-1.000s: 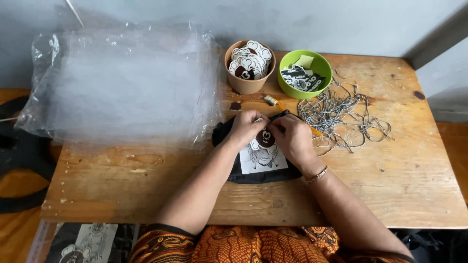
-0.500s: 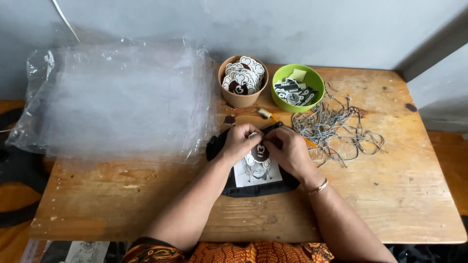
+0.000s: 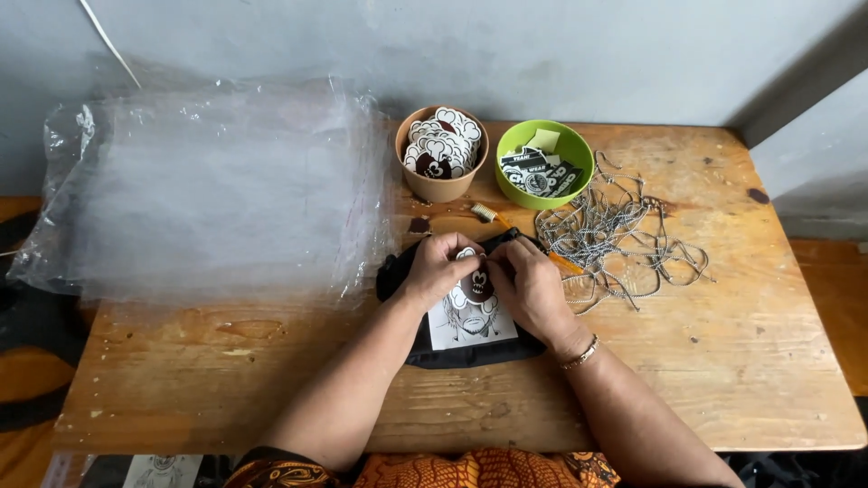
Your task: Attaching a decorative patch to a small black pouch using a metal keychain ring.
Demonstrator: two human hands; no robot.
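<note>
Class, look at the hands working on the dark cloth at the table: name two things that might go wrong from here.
1. The tangle of thin chains lies right beside the right hand; a sleeve or wrist might snag it and drag it off the table.
2. The brown cup of stickers stands just behind the left hand; a reach forward may tip it.

Both hands sit closer together than a second ago — the left hand (image 3: pixel 440 268) and right hand (image 3: pixel 529 285) now pinch the dark round badge (image 3: pixel 476 285) between their fingertips, lifted slightly off the white printed patch (image 3: pixel 470 318) — more of that patch shows below.
</note>
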